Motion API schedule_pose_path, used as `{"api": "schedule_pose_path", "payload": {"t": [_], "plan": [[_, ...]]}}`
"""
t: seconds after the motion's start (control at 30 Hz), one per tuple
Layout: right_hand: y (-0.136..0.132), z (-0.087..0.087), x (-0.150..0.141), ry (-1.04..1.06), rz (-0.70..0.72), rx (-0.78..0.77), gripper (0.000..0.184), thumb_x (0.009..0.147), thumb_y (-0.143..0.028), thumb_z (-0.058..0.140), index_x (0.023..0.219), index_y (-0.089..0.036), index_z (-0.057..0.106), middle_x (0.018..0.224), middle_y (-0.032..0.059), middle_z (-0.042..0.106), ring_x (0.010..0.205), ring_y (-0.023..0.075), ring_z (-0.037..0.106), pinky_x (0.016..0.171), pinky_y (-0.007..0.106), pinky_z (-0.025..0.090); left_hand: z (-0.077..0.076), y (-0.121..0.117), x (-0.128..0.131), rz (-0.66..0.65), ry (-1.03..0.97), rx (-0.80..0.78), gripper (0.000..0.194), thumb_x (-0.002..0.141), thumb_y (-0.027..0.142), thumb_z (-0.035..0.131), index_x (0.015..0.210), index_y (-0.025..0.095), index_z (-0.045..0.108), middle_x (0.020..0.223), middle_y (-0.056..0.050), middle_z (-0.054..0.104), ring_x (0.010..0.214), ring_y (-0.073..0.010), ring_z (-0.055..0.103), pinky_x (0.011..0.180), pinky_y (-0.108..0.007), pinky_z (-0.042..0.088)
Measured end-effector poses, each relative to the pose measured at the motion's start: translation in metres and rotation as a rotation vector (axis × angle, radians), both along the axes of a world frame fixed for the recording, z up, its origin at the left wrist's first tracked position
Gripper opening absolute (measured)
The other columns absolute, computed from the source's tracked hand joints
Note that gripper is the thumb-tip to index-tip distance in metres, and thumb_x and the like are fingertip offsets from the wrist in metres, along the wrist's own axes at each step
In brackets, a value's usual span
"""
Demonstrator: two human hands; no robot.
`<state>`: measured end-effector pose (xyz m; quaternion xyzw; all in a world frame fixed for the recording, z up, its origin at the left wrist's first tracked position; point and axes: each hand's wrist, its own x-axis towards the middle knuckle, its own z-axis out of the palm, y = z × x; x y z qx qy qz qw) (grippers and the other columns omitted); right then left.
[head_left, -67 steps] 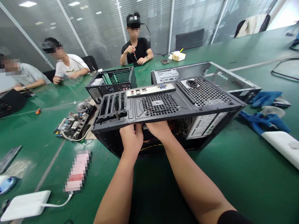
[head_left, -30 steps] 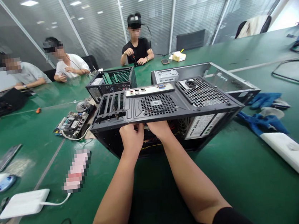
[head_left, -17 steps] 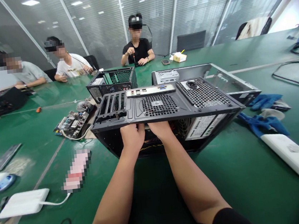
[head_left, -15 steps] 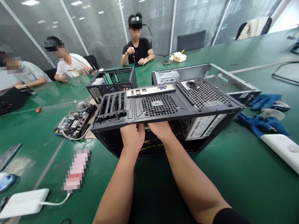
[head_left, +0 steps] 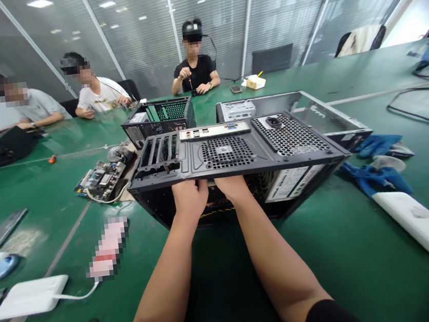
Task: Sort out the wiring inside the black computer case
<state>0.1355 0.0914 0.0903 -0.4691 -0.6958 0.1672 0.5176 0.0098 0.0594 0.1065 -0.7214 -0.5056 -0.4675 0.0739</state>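
A black computer case (head_left: pixel 196 169) lies on the green table in front of me, its perforated back panel facing up and its open side toward me. Both my hands reach into that open side, just under the panel's near edge. My left hand (head_left: pixel 189 195) is curled closed, its fingertips hidden inside the case. Close beside it, my right hand (head_left: pixel 233 187) goes in under the same edge, with its fingers out of sight. What they touch in there cannot be made out. A white-labelled power supply (head_left: pixel 292 182) shows at the right inside the case.
A bare motherboard (head_left: pixel 104 180) lies left of the case. Behind stand another black case (head_left: pixel 159 116) and an open case frame (head_left: pixel 308 99). Blue gloves (head_left: pixel 382 175) and a white power bank (head_left: pixel 419 223) lie right; another white power bank (head_left: pixel 30 296) is left. Several people sit across.
My hands stay in the same place inside the case. The whole view has shifted very slightly; nothing else visibly differs.
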Motion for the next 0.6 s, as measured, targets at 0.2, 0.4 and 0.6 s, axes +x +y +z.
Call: {"api": "schedule_pose_path", "payload": {"t": [0.2,0.4,0.6], "plan": [[0.0053,-0.0049,0.0026,0.013,0.01,-0.001,0.037,0.093,-0.035,0.042,0.121,-0.025,0.065,0.126,0.0082,0.068,0.133,0.0323,0.049,0.114,0.056,0.034,0.0008,0.0047,-0.0002,-0.026,0.001,0.049,0.031,0.083,0.018,0.056,0.11,0.021,0.073,0.108,-0.009,0.075,0.111,-0.0285,0.066,0.104,-0.045,0.048],[0.0059,-0.005,0.0036,-0.005,0.007,-0.043,0.035,0.092,-0.028,0.042,0.117,-0.025,0.067,0.119,0.0086,0.071,0.131,0.0333,0.051,0.113,0.058,0.035,-0.0031,0.0085,-0.0039,-0.031,-0.003,0.048,0.033,0.083,0.019,0.058,0.113,0.023,0.071,0.112,-0.007,0.074,0.121,-0.0302,0.061,0.111,-0.051,0.04],[0.0055,-0.0048,0.0033,-0.032,0.008,-0.036,0.033,0.092,-0.028,0.044,0.117,-0.025,0.066,0.118,0.0091,0.071,0.127,0.0326,0.055,0.112,0.056,0.037,-0.0011,0.0081,-0.0048,-0.071,-0.056,0.016,0.031,0.084,0.018,0.057,0.111,0.022,0.072,0.113,-0.007,0.074,0.124,-0.0302,0.059,0.114,-0.05,0.038]]}}
